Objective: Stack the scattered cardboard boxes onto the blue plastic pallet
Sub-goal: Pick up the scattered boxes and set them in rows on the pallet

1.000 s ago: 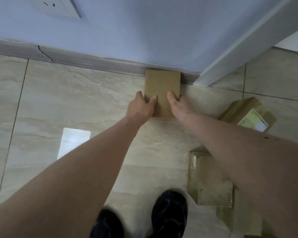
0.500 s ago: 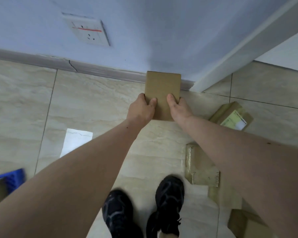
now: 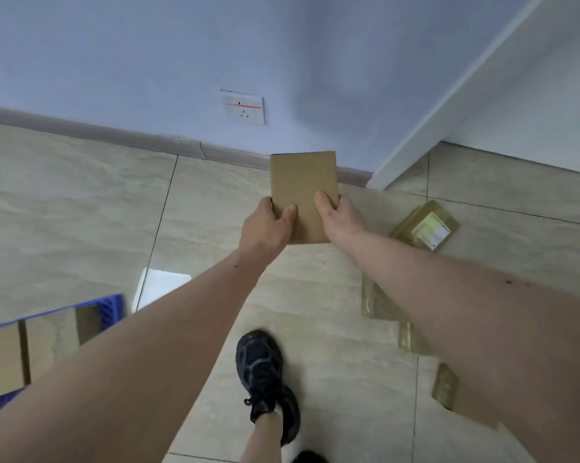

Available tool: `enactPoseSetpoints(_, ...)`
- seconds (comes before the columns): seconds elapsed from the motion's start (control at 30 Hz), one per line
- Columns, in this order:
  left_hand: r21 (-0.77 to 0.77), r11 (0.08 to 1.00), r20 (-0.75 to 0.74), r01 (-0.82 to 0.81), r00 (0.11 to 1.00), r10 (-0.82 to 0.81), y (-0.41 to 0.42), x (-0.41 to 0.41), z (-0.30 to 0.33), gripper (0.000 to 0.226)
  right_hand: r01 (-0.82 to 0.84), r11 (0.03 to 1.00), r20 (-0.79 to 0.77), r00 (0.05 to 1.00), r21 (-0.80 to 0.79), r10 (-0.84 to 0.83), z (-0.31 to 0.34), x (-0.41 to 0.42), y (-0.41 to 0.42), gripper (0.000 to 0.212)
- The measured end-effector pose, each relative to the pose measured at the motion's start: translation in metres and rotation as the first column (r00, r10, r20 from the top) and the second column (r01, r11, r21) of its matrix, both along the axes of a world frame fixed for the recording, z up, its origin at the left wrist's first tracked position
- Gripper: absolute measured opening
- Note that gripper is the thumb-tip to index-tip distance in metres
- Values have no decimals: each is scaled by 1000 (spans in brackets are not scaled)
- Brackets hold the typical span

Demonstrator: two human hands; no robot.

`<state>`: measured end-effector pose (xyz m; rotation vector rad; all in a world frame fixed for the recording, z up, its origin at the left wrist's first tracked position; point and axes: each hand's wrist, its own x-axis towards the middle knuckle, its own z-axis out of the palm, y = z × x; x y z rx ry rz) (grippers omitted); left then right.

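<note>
A plain brown cardboard box (image 3: 302,182) is held up off the tiled floor in front of the wall. My left hand (image 3: 265,228) grips its near left edge and my right hand (image 3: 338,218) grips its near right edge. The blue plastic pallet (image 3: 110,309) shows at the lower left, with cardboard boxes (image 3: 41,342) lying on it. A taped box with a white label (image 3: 425,230) lies on the floor to the right. More taped boxes (image 3: 375,302) lie under my right forearm, partly hidden.
The wall with a skirting board and a power socket (image 3: 243,106) is straight ahead. A white door frame (image 3: 449,95) runs up at the right. My black shoe (image 3: 262,372) stands on the tiles below the hands.
The box has come up off the floor and away from the skirting board, held in both hands. The view has swung left, bringing the blue pallet and its boxes into sight.
</note>
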<state>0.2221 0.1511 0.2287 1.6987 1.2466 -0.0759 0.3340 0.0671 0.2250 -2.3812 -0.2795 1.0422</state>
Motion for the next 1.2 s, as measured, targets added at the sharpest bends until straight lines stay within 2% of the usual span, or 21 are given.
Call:
enactPoseSetpoints(0.37, -18, 979, 32, -203, 979, 203, -50, -158, 37, 43, -184, 983, -11, 983, 13, 184, 31, -143, -24, 63)
enactPoseSetpoints(0.63, -40, 949, 45, -313, 948, 315, -38, -296, 52, 48, -285, 958, -9, 958, 24, 285, 49, -279, -1, 61)
enactPoseSetpoints(0.97, 27, 966, -3, -257, 966, 257, 13, -514, 46, 46, -225, 973, -87, 969, 53, 229, 43, -497, 41, 60)
enactPoseSetpoints(1.2, 17, 952, -51, -305, 951, 306, 53, -611, 29, 42, -183, 982, -128, 974, 52, 189, 23, -600, 85, 58)
